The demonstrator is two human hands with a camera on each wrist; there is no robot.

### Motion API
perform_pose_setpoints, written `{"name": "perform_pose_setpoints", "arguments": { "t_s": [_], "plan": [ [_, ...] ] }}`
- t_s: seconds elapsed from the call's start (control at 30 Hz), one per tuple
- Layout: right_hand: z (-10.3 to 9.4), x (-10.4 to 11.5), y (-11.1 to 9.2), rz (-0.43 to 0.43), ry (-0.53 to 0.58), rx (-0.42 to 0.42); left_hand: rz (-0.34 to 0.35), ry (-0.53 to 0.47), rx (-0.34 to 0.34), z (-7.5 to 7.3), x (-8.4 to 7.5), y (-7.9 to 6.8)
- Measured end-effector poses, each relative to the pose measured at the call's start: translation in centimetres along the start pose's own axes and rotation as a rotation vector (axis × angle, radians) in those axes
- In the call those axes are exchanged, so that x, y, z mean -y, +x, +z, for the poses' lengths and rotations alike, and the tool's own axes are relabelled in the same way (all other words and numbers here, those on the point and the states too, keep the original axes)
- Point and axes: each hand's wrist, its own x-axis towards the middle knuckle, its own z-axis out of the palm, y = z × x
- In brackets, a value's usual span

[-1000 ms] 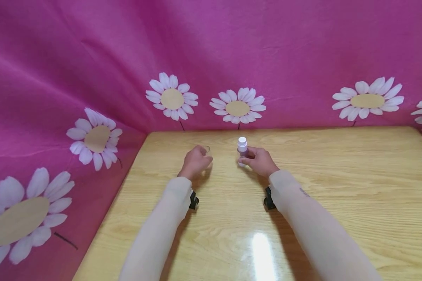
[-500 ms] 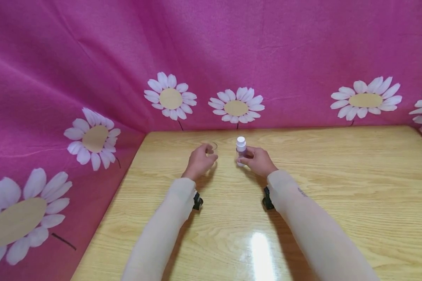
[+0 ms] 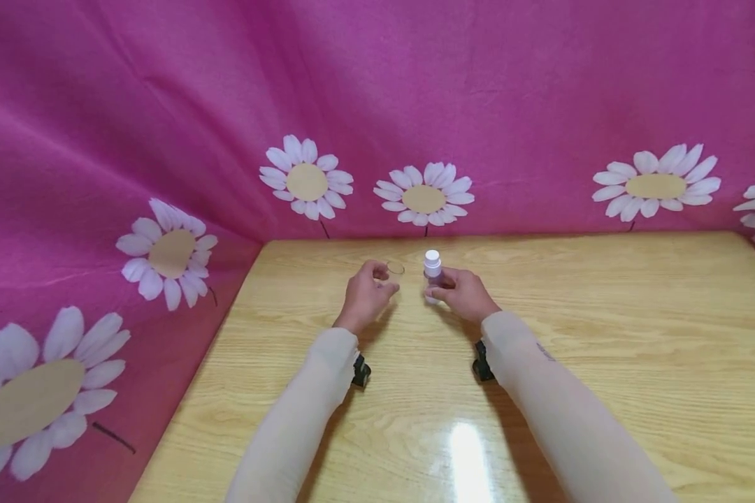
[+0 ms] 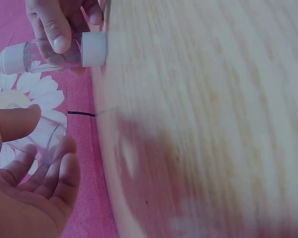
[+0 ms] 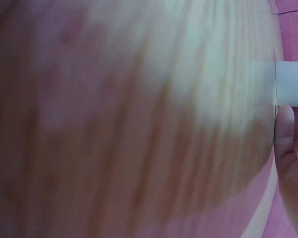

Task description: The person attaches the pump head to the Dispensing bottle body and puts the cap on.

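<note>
My right hand grips a small bottle with a white stepped top, a see-through middle and a white base. In the left wrist view the bottle shows side-on, its base at the tabletop; it stands upright. To its left, my left hand holds a clear, round-rimmed cap between curled fingers and thumb, a short gap from the bottle. In the left wrist view the cap is so transparent that only faint edges show. The right wrist view catches the white base beside the right hand.
Both arms reach over a light wooden table. Behind it and along its left side hangs a magenta cloth printed with white daisies. Each wrist carries a black camera. A bright light reflection lies on the front of the tabletop.
My left hand has moved to the right with the clear cap, closer to the bottle. The right hand keeps its grip on the bottle in about the same place.
</note>
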Motion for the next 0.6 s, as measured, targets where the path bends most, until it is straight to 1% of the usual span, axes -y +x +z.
{"name": "perform_pose_setpoints", "arguments": {
  "t_s": [0.1, 0.2, 0.3, 0.4, 0.5, 0.6],
  "plan": [
    [-0.1, 0.3, -0.1, -0.019, -0.011, 0.003, 0.029, 0.004, -0.024, -0.2, -0.2, 0.1],
    [-0.1, 0.4, -0.1, -0.018, -0.014, 0.0, 0.059, 0.003, -0.027, -0.4, -0.3, 0.2],
    [-0.1, 0.4, -0.1, -0.011, -0.014, 0.004, 0.048, -0.009, -0.037, -0.5, -0.3, 0.3],
    [0.0, 0.2, 0.0, -0.004, -0.011, 0.007, 0.035, -0.039, -0.068, -0.6, -0.5, 0.3],
    [0.0, 0.2, 0.1, 0.003, -0.007, 0.006, 0.068, -0.069, -0.111, -0.9, -0.9, 0.2],
    [0.0, 0.1, 0.1, 0.008, -0.011, 0.009, 0.13, -0.061, -0.156, -1.3, -1.4, 0.2]
  ]
}}
